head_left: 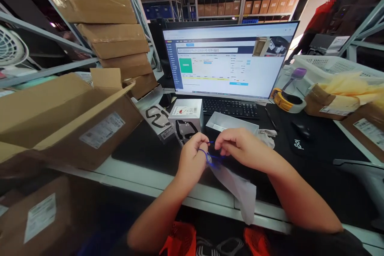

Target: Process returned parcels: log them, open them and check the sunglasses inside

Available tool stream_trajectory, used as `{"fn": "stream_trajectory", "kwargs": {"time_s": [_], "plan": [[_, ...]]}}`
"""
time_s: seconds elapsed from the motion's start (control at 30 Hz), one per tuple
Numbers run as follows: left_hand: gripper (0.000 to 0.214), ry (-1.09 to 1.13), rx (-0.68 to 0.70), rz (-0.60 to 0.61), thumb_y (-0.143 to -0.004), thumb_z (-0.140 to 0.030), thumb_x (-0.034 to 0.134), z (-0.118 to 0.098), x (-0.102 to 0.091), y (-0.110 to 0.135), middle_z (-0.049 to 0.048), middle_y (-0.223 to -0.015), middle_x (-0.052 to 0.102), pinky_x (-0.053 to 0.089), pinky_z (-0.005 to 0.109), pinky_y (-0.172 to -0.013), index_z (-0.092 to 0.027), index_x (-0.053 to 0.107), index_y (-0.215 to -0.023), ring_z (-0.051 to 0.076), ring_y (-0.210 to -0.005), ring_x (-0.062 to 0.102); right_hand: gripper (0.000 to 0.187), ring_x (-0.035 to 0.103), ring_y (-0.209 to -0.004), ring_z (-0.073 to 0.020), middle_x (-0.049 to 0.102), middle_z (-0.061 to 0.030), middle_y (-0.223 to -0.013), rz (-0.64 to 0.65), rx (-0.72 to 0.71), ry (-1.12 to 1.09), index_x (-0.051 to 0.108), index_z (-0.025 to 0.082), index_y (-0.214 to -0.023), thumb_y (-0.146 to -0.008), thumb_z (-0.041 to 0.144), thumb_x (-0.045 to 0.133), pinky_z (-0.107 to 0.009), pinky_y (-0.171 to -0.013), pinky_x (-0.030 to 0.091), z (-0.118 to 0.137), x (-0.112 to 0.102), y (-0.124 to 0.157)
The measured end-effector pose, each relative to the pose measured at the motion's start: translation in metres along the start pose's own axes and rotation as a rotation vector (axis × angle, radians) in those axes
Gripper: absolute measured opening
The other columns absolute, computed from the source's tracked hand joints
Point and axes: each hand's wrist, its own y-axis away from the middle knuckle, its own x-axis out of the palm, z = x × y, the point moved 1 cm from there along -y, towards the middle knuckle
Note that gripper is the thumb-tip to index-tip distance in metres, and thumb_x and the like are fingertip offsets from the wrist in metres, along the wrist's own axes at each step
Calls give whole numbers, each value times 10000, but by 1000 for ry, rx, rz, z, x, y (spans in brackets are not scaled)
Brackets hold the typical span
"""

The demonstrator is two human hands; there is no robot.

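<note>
My left hand is closed, thumb and fingers pinching a thin blue cord. A thin, whitish cloth-like bag hangs from beneath it, over the desk's front edge. My right hand is bent close by on the right, its fingers pinched at the cord; the fingertips are partly hidden. Just behind the hands stand a grey-white printed box, a flatter printed box and an open white box. Crumpled whitish material lies beside my right hand.
A monitor and keyboard are behind the boxes. An open carton and stacked cartons stand left. To the right are a mouse, tape rolls, and a white basket. A person in red is further back.
</note>
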Motion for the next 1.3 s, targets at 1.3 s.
{"fn": "stream_trajectory", "kwargs": {"time_s": [1.3], "plan": [[413, 243, -36, 18, -881, -549, 592, 3, -8, -2, -50, -530, 460, 320, 208, -512, -168, 608, -723, 92, -497, 408, 332, 658, -662, -126, 756, -38, -808, -113, 193, -351, 772, 165, -951, -654, 300, 831, -268, -650, 543, -8, 2, -12]]}}
